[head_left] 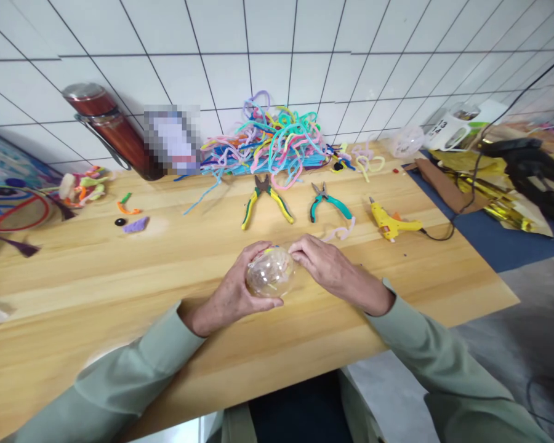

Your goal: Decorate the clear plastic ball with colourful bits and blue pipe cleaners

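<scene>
A clear plastic ball [270, 277] with coloured bits inside rests between both hands over the wooden table [120, 271]. My left hand [233, 290] cups it from the left and below, fingers wrapped round it. My right hand [325, 266] presses its fingertips on the ball's upper right side. Both sleeves are pale green.
Behind the hands lie yellow-handled pliers [265, 198], teal-handled pliers [327, 202], a yellow glue gun [390, 223] and a pale pipe-cleaner piece [339, 232]. A heap of coloured pipe cleaners [272, 144] sits by the tiled wall. A red flask [113, 132] leans at left; another clear ball [406, 140] lies far right.
</scene>
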### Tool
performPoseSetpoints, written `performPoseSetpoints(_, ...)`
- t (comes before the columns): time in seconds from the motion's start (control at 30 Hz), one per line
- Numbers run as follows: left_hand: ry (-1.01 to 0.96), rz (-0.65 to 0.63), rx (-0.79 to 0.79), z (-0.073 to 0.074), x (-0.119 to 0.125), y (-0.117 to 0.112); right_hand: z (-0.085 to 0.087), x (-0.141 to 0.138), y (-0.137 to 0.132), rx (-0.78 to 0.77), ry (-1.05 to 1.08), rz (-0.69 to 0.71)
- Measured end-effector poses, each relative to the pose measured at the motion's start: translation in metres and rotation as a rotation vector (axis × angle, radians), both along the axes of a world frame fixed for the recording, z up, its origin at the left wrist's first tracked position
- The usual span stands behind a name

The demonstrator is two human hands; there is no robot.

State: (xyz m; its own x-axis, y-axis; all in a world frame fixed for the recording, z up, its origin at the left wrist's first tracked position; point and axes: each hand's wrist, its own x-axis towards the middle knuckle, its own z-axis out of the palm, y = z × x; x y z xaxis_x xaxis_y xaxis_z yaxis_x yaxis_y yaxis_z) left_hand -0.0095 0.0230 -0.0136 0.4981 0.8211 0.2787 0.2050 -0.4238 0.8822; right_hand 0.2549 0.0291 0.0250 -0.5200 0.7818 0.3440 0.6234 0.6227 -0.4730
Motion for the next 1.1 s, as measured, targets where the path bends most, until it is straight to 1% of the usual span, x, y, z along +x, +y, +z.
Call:
performPoseSetpoints(0.07,-0.001,-0.005,-0.016,0.001,0.000,0.000,-0.001,0.004,0.001,0.012,0.004,0.034)
performPoseSetpoints(0.17,-0.006,-0.014,-0.030,0.003,-0.001,0.000,-0.001,0.007,0.002,0.076,-0.007,0.071)
performPoseSetpoints(0.23,-0.019,-0.024,-0.048,0.004,-0.001,0.001,-0.001,0.008,0.002,0.123,-0.034,0.091)
performPoseSetpoints(0.33,-0.037,-0.032,-0.082,0.004,-0.002,0.001,-0.001,0.006,0.002,0.156,-0.072,0.107)
performPoseSetpoints(0.5,-0.047,-0.031,-0.091,0.001,-0.002,0.002,-0.006,0.004,0.002,0.174,-0.123,0.084)
performPoseSetpoints(0.63,-0.019,-0.021,-0.088,0.003,-0.003,0.003,-0.011,0.003,0.001,0.182,-0.146,0.063)
performPoseSetpoints(0.77,-0.010,-0.012,-0.075,0.002,-0.004,0.002,-0.014,-0.006,0.002,0.173,-0.093,0.029)
performPoseSetpoints(0.83,-0.007,0.001,-0.067,-0.001,-0.005,0.002,-0.013,-0.006,0.003,0.146,-0.046,0.009)
performPoseSetpoints(0.9,-0.008,0.012,-0.060,-0.003,-0.005,0.001,-0.010,0.007,0.004,0.147,-0.020,-0.019)
performPoseSetpoints(0.97,-0.016,0.022,-0.041,-0.006,-0.004,0.001,-0.005,0.036,0.003,0.203,-0.040,-0.107)
performPoseSetpoints(1.07,-0.034,0.054,0.047,-0.009,-0.003,0.002,0.001,0.104,0.002,0.305,-0.169,-0.371)
performPoseSetpoints(1.1,-0.039,0.059,0.080,-0.010,-0.002,0.003,0.002,0.129,0.002,0.303,-0.248,-0.467)
